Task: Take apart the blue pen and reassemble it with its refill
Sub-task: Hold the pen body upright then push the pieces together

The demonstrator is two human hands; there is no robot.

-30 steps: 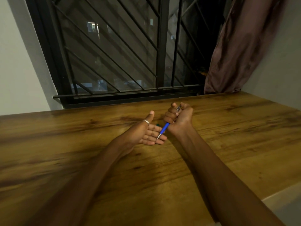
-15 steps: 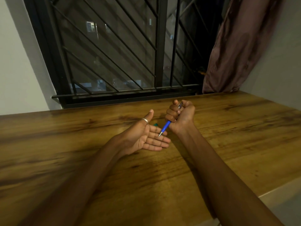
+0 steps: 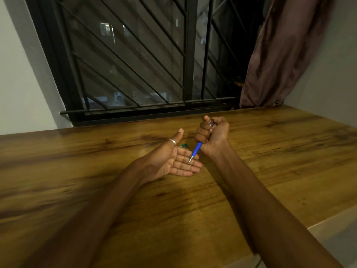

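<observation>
Blue pen (image 3: 197,149): gripped in the right hand (image 3: 213,135), tip slanting down over the left palm; whether it touches, I cannot tell. Right fingers (image 3: 201,133): curled tight round the barrel in a fist. Left hand (image 3: 173,160): palm up, fingers extended side by side, ring (image 3: 172,141) on the thumb. Small green piece (image 3: 183,145): on the wooden worktop (image 3: 280,151) beyond the left hand. Barred window (image 3: 135,60) and curtain (image 3: 280,51) behind.

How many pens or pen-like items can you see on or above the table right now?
2: the blue pen is gripped in the right hand, tip over the open left hand; a small green item lies on the table behind it, mostly hidden.
</observation>
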